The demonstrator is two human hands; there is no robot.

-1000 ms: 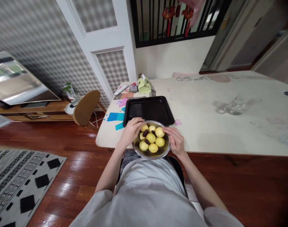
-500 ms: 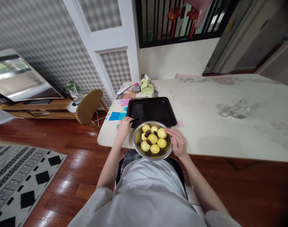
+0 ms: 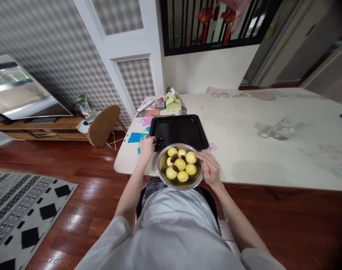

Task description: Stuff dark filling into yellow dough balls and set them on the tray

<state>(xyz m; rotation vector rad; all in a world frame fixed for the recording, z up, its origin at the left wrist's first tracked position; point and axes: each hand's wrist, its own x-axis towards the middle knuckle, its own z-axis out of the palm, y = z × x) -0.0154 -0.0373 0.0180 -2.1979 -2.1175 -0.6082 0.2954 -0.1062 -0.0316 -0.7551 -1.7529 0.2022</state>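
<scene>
A round metal bowl [image 3: 162, 173] holds several yellow lemon-like fruits [image 3: 179, 164] and a few dark purple, oval pieces [image 3: 173, 158]. It sits at the table's front edge, close to my body. My right hand [image 3: 211, 167] grips the bowl's right rim, fingertips reaching inside against a yellow fruit. Just behind the bowl lies a black rectangular tray [image 3: 182, 129]. At the tray's front left corner, my left hand [image 3: 147, 147] has its fingers closed around a small black object [image 3: 159, 140], whose kind I cannot make out against the dark tray.
On the white table [image 3: 244, 157], a clear glass [image 3: 281, 129] stands to the right. A green tissue box [image 3: 173, 101] and a white remote [image 3: 145, 105] lie at the back left. A wooden chair [image 3: 103, 125] is beside the table's left end.
The view has shifted slightly. My left hand stays at the tray's corner with a small change of pose; the bowl, fruits and right hand look nearly the same.
</scene>
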